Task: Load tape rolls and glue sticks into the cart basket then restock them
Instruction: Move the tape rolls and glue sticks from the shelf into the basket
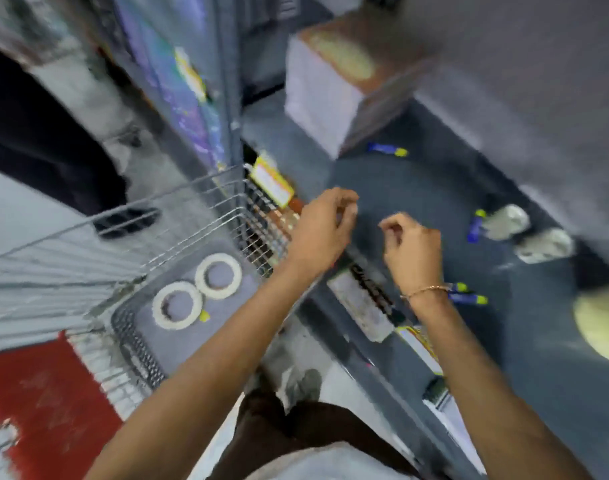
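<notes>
Two white tape rolls (218, 276) (177, 305) lie flat in the wire cart basket (133, 344) at the left. Blue glue sticks with yellow caps lie on the dark shelf (417, 188): one at the back (387, 149), one at the right (476, 226), a pair (467, 294) by my right wrist. Two more tape rolls (507, 221) (545, 245) rest on the shelf's right side. My left hand (325, 223) hovers over the shelf's front edge with fingers pinched; blur hides any content. My right hand (413, 247) is curled beside it, with nothing seen in it.
A white and brown box (323, 102) stands at the back of the shelf. Price labels (271, 181) (361, 306) run along the shelf edge. A pale round object (604, 323) sits at the far right. A red cart panel (46, 396) shows at the lower left. The whole view is motion-blurred.
</notes>
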`<move>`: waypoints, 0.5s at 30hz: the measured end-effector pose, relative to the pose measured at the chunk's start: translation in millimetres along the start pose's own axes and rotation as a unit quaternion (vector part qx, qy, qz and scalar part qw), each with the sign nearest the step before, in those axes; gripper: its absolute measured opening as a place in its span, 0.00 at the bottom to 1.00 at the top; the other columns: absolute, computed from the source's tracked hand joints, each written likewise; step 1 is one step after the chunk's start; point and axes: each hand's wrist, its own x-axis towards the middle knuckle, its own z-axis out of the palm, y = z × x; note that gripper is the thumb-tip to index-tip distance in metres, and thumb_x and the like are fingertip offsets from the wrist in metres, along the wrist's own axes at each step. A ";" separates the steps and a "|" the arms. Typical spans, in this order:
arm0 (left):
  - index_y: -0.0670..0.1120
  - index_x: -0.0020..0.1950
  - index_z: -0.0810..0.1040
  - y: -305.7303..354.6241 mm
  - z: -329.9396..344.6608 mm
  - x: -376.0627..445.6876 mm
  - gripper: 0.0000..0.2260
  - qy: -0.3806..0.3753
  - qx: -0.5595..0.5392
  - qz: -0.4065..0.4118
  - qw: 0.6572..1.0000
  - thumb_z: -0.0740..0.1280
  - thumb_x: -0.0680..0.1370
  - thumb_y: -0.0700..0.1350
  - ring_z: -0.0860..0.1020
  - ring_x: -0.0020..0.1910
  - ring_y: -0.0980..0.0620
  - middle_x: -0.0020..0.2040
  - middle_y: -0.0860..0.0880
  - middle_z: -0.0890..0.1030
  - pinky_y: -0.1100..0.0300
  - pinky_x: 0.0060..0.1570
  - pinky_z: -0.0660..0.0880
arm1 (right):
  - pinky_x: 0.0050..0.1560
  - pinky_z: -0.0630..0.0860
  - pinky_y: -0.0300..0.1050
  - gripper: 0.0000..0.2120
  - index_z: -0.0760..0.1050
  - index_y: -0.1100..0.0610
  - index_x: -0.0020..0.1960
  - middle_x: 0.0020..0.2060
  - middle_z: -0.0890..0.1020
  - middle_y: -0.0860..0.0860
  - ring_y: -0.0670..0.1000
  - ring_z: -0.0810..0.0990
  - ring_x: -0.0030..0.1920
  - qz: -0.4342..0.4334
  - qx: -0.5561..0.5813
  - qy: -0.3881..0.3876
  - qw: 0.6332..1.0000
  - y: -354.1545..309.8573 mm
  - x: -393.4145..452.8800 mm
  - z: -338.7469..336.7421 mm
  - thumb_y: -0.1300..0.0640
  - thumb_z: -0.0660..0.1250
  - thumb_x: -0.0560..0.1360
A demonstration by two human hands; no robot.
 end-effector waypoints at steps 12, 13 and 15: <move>0.40 0.60 0.75 49.2 163.4 -6.6 0.14 -0.295 0.378 0.077 0.874 0.66 0.76 0.45 0.77 0.59 0.38 0.60 0.38 0.78 0.49 0.57 0.75 | 0.52 0.80 0.55 0.29 0.82 0.64 0.38 0.38 0.87 0.62 0.60 0.84 0.43 0.373 0.028 -0.116 0.920 130.9 -66.1 -69.5 0.38 0.59 0.75; 0.41 0.60 0.74 47.7 165.5 -8.4 0.14 -0.294 0.399 0.071 0.866 0.66 0.76 0.44 0.77 0.59 0.38 0.60 0.38 0.77 0.48 0.56 0.75 | 0.52 0.81 0.55 0.29 0.82 0.64 0.40 0.37 0.87 0.61 0.60 0.85 0.44 0.385 0.054 -0.108 0.915 128.1 -64.3 -63.3 0.38 0.59 0.74; 0.41 0.58 0.76 45.9 163.5 -9.8 0.12 -0.273 0.422 0.077 0.861 0.65 0.76 0.43 0.78 0.58 0.38 0.59 0.39 0.78 0.48 0.54 0.75 | 0.53 0.81 0.54 0.27 0.82 0.64 0.43 0.37 0.87 0.60 0.61 0.85 0.46 0.392 0.079 -0.097 0.912 124.2 -55.0 -56.1 0.39 0.61 0.72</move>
